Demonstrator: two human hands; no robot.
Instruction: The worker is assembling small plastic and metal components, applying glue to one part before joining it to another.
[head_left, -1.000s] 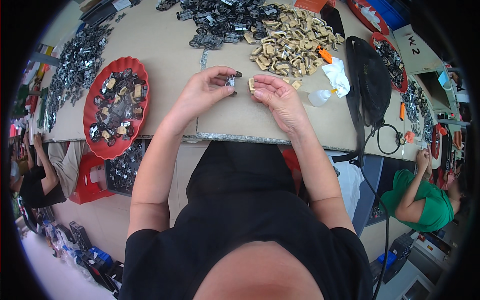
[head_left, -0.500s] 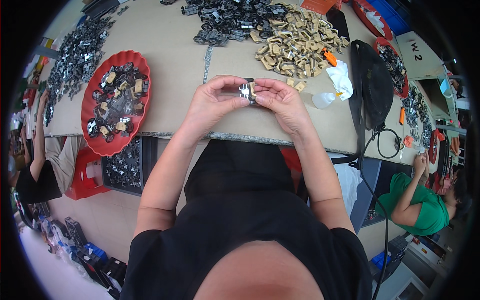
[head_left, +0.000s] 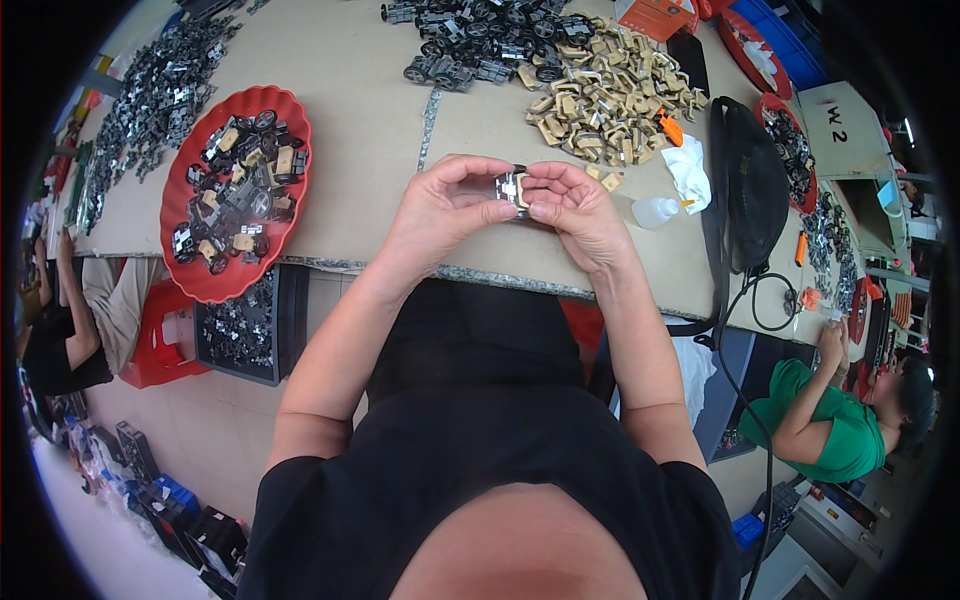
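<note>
My left hand [head_left: 440, 222] and my right hand [head_left: 580, 215] meet over the near part of the table. Between their thumbs and fingertips they pinch one small toy car part [head_left: 512, 187], with a black and silvery body and a beige piece on its right side. Fingers cover much of it. To the left lies a red scalloped tray [head_left: 215, 290] holding several similar black and beige toy cars. Beyond my hands are a heap of black wheeled chassis [head_left: 480, 42] and a heap of beige plastic parts [head_left: 612, 95].
Grey small parts [head_left: 160, 95] are spread at the far left. Right of my hands are a small translucent bottle [head_left: 655, 211], a white tissue [head_left: 687, 172], an orange tool [head_left: 671, 128] and a black bag [head_left: 752, 185]. A person in green [head_left: 825, 420] sits at the right.
The whole view has shifted slightly, so the table's things sit a little differently. Both hands still hold the toy car part, which looks slightly turned.
</note>
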